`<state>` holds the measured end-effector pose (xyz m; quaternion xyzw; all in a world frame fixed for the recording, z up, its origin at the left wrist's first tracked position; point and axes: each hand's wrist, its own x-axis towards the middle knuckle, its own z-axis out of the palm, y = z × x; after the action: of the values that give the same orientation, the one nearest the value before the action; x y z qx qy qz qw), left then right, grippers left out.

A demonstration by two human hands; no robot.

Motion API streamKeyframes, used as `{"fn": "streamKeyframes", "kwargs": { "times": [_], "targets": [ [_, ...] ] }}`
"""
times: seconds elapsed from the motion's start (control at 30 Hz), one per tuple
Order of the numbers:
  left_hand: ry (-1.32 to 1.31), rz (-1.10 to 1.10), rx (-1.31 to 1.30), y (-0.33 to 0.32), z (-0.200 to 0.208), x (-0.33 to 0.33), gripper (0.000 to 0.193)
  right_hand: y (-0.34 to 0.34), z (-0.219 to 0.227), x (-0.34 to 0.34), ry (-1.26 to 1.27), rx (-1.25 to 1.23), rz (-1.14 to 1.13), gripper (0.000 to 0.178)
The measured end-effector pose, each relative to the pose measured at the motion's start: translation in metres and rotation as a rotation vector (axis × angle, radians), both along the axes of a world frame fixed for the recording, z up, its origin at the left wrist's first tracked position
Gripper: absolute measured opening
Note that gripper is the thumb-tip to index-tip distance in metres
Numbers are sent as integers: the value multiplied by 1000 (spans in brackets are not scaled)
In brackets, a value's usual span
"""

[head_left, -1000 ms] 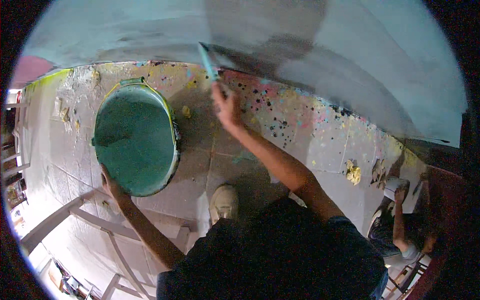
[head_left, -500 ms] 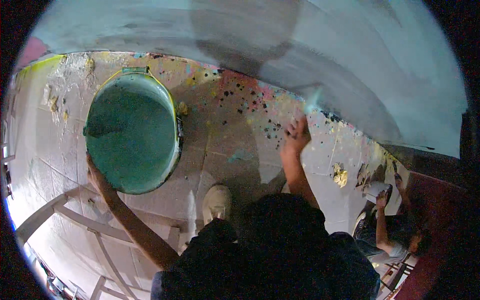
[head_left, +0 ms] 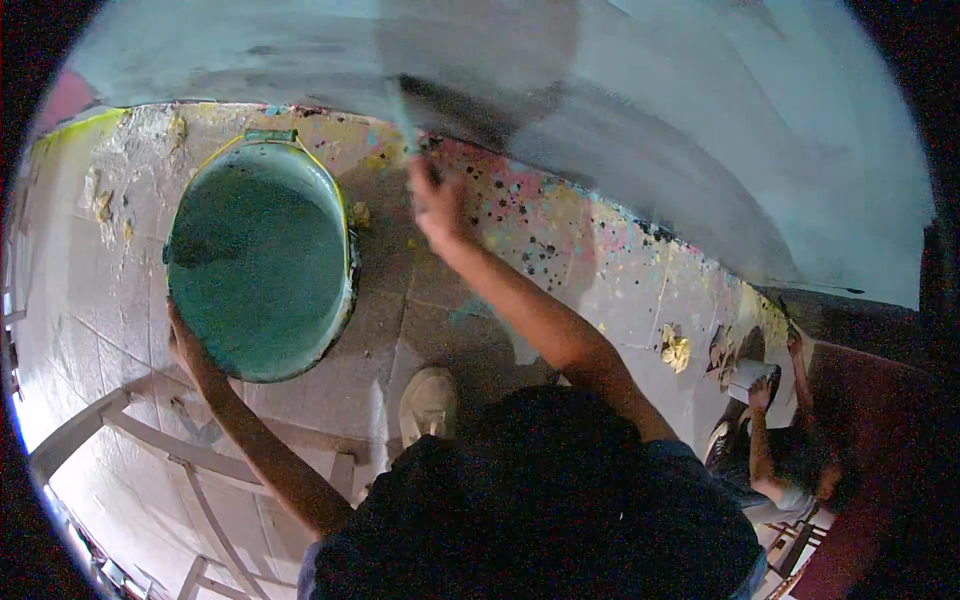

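A large bucket (head_left: 322, 190) of green paint (head_left: 265, 290) with a yellow handle stands at my left. My left hand (head_left: 188, 348) is closed on its near-left rim, the fingertips partly hidden by the side. My right hand (head_left: 438, 205) is raised by the wall's foot, right of the bucket, closed round a slim paintbrush (head_left: 402, 112). The brush points up against the blue-grey painted wall (head_left: 680, 110); its bristles are smeared by motion. A dark streak marks the wall beside the brush.
Paint spots cover the tiled floor (head_left: 385, 350) along the wall. A yellow crumpled scrap (head_left: 675, 349) lies to the right. At far right a co-worker's hand (head_left: 762, 392) holds a white container (head_left: 752, 376). A wooden chair (head_left: 190, 452) stands lower left, near my shoe (head_left: 428, 402).
My right hand has swept left along the wall with the paintbrush, from right of the floor spots to nearer the bucket. My left hand stays on the bucket's rim.
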<state>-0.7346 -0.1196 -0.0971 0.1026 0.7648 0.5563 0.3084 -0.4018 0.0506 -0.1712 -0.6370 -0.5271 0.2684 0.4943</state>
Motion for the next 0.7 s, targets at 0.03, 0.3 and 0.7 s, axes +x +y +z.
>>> {"fn": "streamKeyframes", "kwargs": {
  "times": [0.03, 0.3, 0.7],
  "targets": [
    [31, 22, -18, -7, -3, -4, 60, -7, 20, 17, 235, -160, 24, 27],
    [120, -13, 36, -17, -26, -24, 58, -92, 116, 174, 690, -112, -501, 23],
    [981, -301, 203, 76, 82, 129, 21, -16, 75, 41, 926, -251, 128, 33]
  ]
}}
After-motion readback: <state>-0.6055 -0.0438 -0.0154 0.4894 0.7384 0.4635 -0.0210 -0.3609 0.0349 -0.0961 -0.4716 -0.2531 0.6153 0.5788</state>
